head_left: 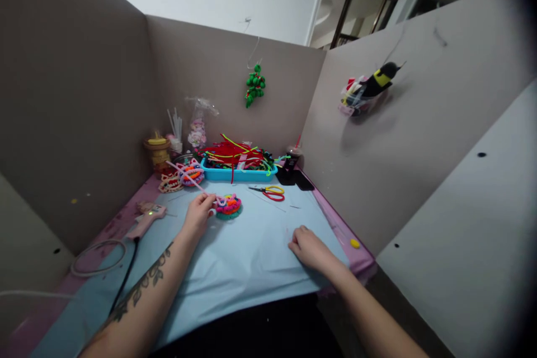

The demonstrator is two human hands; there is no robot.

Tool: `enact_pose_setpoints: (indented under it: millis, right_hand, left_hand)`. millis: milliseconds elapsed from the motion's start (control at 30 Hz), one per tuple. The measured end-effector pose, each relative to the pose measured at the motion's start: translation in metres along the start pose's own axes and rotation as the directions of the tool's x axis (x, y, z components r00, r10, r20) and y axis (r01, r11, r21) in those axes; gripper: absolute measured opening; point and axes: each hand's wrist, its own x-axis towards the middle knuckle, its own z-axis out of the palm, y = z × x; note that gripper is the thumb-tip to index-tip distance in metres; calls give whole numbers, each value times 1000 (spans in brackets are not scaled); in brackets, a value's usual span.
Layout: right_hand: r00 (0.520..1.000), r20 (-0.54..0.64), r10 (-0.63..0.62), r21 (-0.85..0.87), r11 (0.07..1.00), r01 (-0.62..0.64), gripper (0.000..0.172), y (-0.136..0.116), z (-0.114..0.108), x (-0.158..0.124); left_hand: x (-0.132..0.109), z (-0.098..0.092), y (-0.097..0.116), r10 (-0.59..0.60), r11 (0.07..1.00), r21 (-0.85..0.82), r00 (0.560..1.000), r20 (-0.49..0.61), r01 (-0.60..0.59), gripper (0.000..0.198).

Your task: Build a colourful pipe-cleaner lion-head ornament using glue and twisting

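My left hand pinches a pale pink pipe cleaner whose long end sticks up to the left. Its curled end meets a round fuzzy piece in pink, orange, yellow and teal, just right of my fingertips. My right hand rests on the blue table cover with its fingers curled; whether something small is under them is hidden. Scissors with yellow and red handles lie beyond, between the hands.
A blue tray of colourful pipe cleaners stands at the back. Finished fuzzy pieces sit left of it, dark flat objects and a cup right. A pink glue gun with its cord lies left. A yellow piece is at the right edge.
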Motion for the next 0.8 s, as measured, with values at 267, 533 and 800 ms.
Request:
enact_pose_setpoints:
  millis: [267, 533, 800]
  right_hand:
    - [977, -73, -200, -4, 980, 200, 16, -10, -29, 95]
    - [876, -409, -257, -172, 964, 202, 22, -53, -79, 228]
    - [971, 155, -180, -214, 954, 211, 22, -15, -43, 208]
  left_hand:
    - [7, -3, -1, -15, 1000, -15, 1000, 12, 15, 30]
    - [5, 8, 12, -189, 976, -81, 974, 126, 200, 28]
    - [24, 12, 40, -303, 946, -114, 952, 33, 305, 31]
